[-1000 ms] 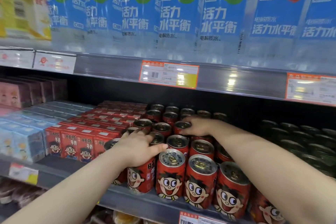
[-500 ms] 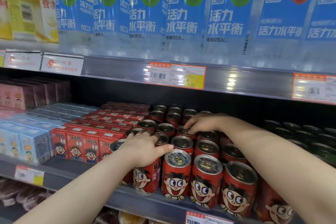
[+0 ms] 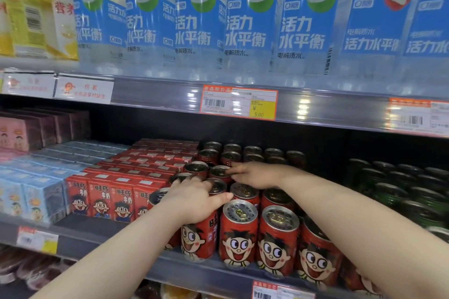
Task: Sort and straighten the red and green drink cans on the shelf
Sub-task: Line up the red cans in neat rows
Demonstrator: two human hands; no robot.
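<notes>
Currently: left hand (image 3: 194, 199) capped over the front red can (image 3: 201, 240), which stands upright at the front lip of the shelf (image 3: 97, 233), cartoon face outward. Grip closed over the can's top, fingers curled past the far rim, thumb stretched right toward the neighbouring lid.

Right hand (image 3: 255, 175) behind and right of the front red can, a couple of rows deep. Grip spread, fingers near straight, fingertips (image 3: 239, 170) resting on lids in the block of red cans (image 3: 277, 238); it holds nothing. The right forearm crosses over the rows right of the front red can and hides some lids.

Left of the front red can: red milk cartons (image 3: 109, 194) packed just beside the cans, then blue cartons (image 3: 36, 196) further left. Well to its right: green cans (image 3: 388, 192), dark and blurred. Above it: water bottles (image 3: 243, 19) on the upper shelf, with an orange price tag (image 3: 239, 104) on the rail between.
</notes>
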